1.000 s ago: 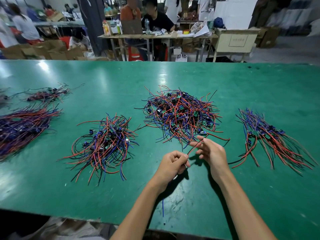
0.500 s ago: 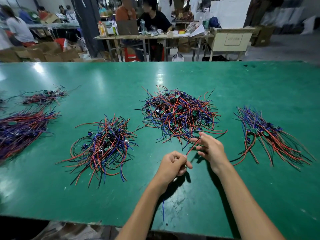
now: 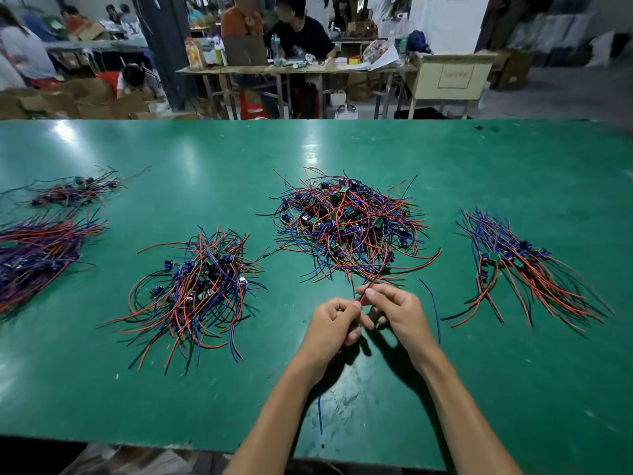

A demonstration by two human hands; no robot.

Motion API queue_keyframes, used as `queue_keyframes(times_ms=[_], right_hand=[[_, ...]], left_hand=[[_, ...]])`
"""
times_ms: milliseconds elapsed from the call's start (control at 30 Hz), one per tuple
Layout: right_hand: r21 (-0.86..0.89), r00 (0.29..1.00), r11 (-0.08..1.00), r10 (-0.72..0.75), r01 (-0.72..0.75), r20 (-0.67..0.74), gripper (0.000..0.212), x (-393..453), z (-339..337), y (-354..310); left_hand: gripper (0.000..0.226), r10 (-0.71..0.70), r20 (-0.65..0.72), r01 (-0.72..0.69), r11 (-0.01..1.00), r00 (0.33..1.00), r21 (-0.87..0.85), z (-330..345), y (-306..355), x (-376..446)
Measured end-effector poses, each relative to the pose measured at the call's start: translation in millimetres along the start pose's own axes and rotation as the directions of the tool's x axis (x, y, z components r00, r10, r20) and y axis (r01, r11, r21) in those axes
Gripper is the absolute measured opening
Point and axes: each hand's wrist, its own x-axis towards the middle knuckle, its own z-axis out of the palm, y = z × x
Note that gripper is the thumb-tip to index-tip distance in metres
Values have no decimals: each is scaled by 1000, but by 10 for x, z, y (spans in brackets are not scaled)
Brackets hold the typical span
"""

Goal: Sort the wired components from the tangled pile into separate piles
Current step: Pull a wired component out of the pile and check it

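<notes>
A tangled pile (image 3: 349, 224) of red, blue and black wires with small green boards lies mid-table. Just in front of it my left hand (image 3: 334, 325) and my right hand (image 3: 397, 311) meet, both pinching a red wire (image 3: 375, 277) that runs up into the pile's near edge. A blue wire (image 3: 433, 306) curves past my right hand, and another blue wire (image 3: 320, 414) hangs below my left wrist. A looser pile (image 3: 197, 286) lies to the left and a combed pile (image 3: 520, 269) to the right.
Two more wire bundles lie at the far left, a large one (image 3: 34, 255) and a small one (image 3: 72, 192). The green table (image 3: 445, 156) ends near my forearms. Beyond it people sit at a cluttered desk (image 3: 291, 66) among cardboard boxes.
My right hand has drawn back from the pile toward my left hand, and the two now meet on the red wire. The blue wire now arcs beside my right hand.
</notes>
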Motion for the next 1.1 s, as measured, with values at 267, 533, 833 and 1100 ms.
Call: queue_keyframes(times_ms=[267, 533, 833, 1100], right_hand=[[-45, 999, 998, -31, 32, 5, 26, -37, 87, 40], [18, 984, 999, 37, -34, -177, 27, 27, 136, -3], [148, 952, 983, 142, -105, -270, 22, 168, 53, -81], [225, 853, 967, 217, -121, -474, 28, 241, 96, -108]], left_hand=[[24, 60, -27, -57, 995, 998, 80, 14, -12, 8], [28, 59, 29, -64, 979, 998, 192, 44, -4, -20], [27, -10, 138, -33, 951, 990, 308, -2, 52, -123], [28, -11, 186, -49, 948, 982, 314, -11, 27, -126]])
